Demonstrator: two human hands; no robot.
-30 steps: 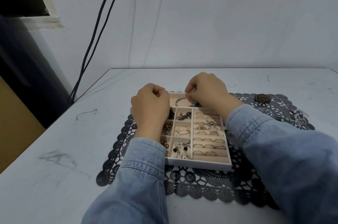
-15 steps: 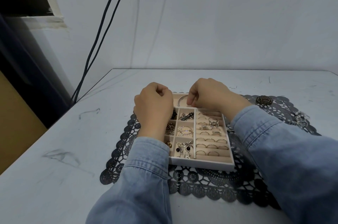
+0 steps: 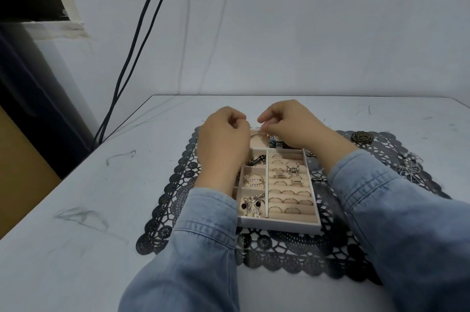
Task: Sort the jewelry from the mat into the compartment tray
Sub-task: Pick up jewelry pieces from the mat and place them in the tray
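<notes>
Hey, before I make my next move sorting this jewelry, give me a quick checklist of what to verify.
1. The white compartment tray sits flat on the black lace mat: ok.
2. The left hand and right hand are over the tray's far compartment: ok.
3. What the curled fingers hold: cannot tell, the fingertips hide it.
4. Mat cleared of jewelry: not ok. The bronze rose brooch and tangled silver chains lie on it to the right of the tray.
5. Free space in the front ring row: ok.
</notes>
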